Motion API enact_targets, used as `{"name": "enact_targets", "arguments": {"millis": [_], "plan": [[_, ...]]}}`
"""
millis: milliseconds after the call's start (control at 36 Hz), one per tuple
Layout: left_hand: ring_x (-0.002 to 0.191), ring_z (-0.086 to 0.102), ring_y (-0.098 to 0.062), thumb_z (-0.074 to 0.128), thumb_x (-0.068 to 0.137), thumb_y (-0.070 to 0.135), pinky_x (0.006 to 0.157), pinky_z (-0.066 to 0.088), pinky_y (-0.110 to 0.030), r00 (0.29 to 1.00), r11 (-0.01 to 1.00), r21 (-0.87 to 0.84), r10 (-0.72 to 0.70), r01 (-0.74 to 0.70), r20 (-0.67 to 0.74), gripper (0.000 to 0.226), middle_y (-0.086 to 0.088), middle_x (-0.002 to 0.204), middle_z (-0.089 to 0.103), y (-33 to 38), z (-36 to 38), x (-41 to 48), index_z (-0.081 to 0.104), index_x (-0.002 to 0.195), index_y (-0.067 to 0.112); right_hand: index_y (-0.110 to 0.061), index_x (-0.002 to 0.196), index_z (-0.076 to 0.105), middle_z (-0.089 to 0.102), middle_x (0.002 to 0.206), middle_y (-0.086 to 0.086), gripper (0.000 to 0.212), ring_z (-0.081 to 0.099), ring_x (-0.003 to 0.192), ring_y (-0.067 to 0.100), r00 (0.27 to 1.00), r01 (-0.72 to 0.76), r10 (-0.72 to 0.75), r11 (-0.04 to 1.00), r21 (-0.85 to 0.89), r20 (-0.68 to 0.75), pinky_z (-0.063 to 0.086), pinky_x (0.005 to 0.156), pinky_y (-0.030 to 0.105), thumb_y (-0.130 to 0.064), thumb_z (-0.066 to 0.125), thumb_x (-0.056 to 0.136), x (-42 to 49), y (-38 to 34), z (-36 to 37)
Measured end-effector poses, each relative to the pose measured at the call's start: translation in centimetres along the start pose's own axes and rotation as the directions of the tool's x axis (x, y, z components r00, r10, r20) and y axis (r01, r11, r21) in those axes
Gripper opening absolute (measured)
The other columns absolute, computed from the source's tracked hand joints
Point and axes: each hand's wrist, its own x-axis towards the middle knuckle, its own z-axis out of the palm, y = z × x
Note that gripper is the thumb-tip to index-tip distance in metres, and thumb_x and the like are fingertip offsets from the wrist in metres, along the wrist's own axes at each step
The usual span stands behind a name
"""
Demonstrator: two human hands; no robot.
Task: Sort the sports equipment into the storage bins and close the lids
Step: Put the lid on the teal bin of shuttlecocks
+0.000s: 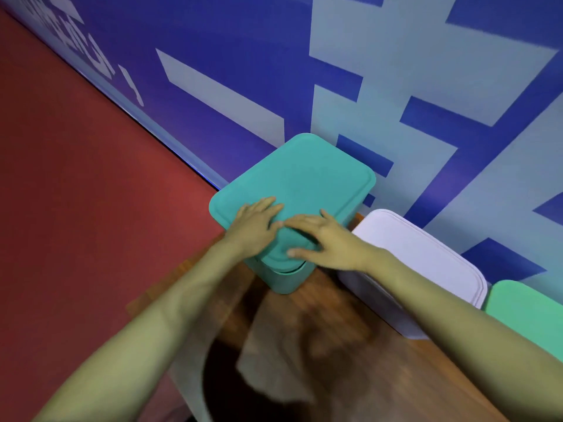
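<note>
place: sports hall, likely | red floor (76, 193) | blue wall (228, 41), large white lettering (426, 86) | lidded bins (304, 172)

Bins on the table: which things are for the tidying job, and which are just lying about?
For the job: teal bin, teal lid, left hand and right hand pressing it, white bin, green lid.
Just there: wooden table, blurry tan thing on it, blue wall, red floor.

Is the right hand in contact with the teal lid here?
Touching. The head view shows the right hand lying flat on the teal lid at its near corner, fingers spread, beside the left hand.
</note>
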Motion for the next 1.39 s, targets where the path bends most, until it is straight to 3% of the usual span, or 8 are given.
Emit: {"name": "enact_targets", "arguments": {"millis": [139, 306, 528, 611, 722, 889, 1250, 1389], "plan": [[0.147, -0.002, -0.018, 0.042, 0.095, 0.051, 0.113, -0.013, -0.05, 0.966, 0.987, -0.08, -0.155, 0.142, -0.205, 0.047, -0.001, 0.158, 0.014, -1.9, 1.1, -2.6, 0.041, 0.14, 0.036, -0.031, 0.138, 0.046, 0.036, 0.151, -0.005, 0.078, 0.025, 0.142, 0.014, 0.992, 0.124, -0.118, 0.98, -0.155, 0.048, 0.007, 0.113, 0.048, -0.074, 0.049, 0.073, -1.9, 0.0, 1.0], [0.146, 0.0, -0.018, 0.04, 0.094, 0.055, 0.114, -0.015, -0.047, 0.942, 0.969, -0.136, -0.232, 0.204, -0.243, 0.05, -0.002, 0.157, 0.016, -1.5, 1.9, -3.1, 0.04, 0.14, 0.036, -0.019, 0.126, 0.061, 0.059, 0.131, 0.0, 0.049, 0.053, 0.125, 0.022, 0.954, 0.22, -0.267, 0.934, -0.283, -0.139, 0.037, 0.103, 0.056, -0.048, 0.048, 0.088, -2.5, -0.2, 3.0], [0.138, 0.026, -0.025, 0.05, 0.08, 0.055, 0.114, 0.013, -0.036, 0.819, 0.915, -0.37, -0.334, 0.162, -0.467, 0.057, -0.008, 0.15, 0.028, -2.5, 2.6, -3.6, 0.057, 0.125, 0.021, -0.013, 0.111, 0.069, 0.068, 0.117, -0.001, 0.037, 0.061, 0.114, 0.017, 0.883, 0.228, -0.341, 0.911, -0.343, -0.321, 0.044, 0.1, 0.044, -0.038, 0.053, 0.09, -3.3, -0.3, 4.5], [0.138, 0.018, -0.031, 0.069, 0.08, 0.04, 0.112, 0.015, -0.034, 0.752, 0.781, -0.594, -0.506, 0.192, -0.422, 0.074, -0.016, 0.151, 0.017, -2.4, 2.1, -2.5, 0.037, 0.138, 0.008, -0.015, 0.108, 0.069, 0.067, 0.117, -0.001, 0.035, 0.059, 0.112, 0.015, 0.908, 0.226, -0.306, 0.933, -0.282, -0.286, 0.044, 0.098, 0.041, -0.04, 0.053, 0.089, -3.1, -0.4, 4.1], [0.128, 0.037, -0.024, 0.07, 0.084, 0.022, 0.099, 0.027, -0.021, 0.689, 0.488, -0.857, -0.68, 0.169, -0.251, 0.079, -0.016, 0.141, 0.031, -1.5, 1.8, -1.6, 0.021, 0.144, 0.005, -0.015, 0.1, 0.059, 0.06, 0.12, -0.003, 0.027, 0.052, 0.115, 0.014, 0.952, 0.192, -0.221, 0.97, -0.15, -0.213, 0.039, 0.098, 0.046, -0.038, 0.059, 0.086, -2.9, -1.0, 3.4], [0.106, 0.053, -0.021, 0.06, 0.09, 0.017, 0.084, 0.038, -0.022, 0.648, 0.392, -0.915, -0.721, 0.092, -0.244, 0.047, -0.01, 0.124, 0.053, -2.9, 1.9, -1.3, 0.037, 0.13, 0.008, -0.028, 0.138, 0.045, 0.04, 0.148, -0.008, 0.05, 0.029, 0.141, 0.015, 0.986, 0.149, -0.159, 0.97, -0.191, -0.04, 0.016, 0.113, 0.047, -0.047, 0.042, 0.092, -2.5, -1.1, 3.7], [0.095, 0.053, -0.018, 0.057, 0.092, 0.02, 0.077, 0.037, -0.024, 0.644, 0.407, -0.909, -0.721, 0.094, -0.256, 0.031, -0.004, 0.11, 0.053, -3.4, 2.5, -0.5, 0.04, 0.117, 0.011, -0.032, 0.141, 0.042, 0.034, 0.151, -0.011, 0.053, 0.025, 0.142, 0.013, 0.992, 0.124, -0.128, 0.967, -0.223, -0.004, 0.015, 0.114, 0.052, -0.053, 0.034, 0.093, -2.2, -0.9, 4.1], [0.1, 0.051, -0.023, 0.052, 0.09, 0.038, 0.089, 0.042, -0.031, 0.596, 0.179, -0.977, -0.8, 0.117, -0.075, 0.027, -0.004, 0.111, 0.054, -5.2, 2.2, 2.2, 0.056, 0.102, 0.015, -0.037, 0.136, 0.044, 0.034, 0.149, -0.017, 0.06, 0.024, 0.141, 0.004, 1.0, 0.021, -0.022, 0.992, -0.121, -0.011, 0.007, 0.115, 0.044, -0.069, 0.036, 0.086, -1.0, -1.4, 3.4]]}}
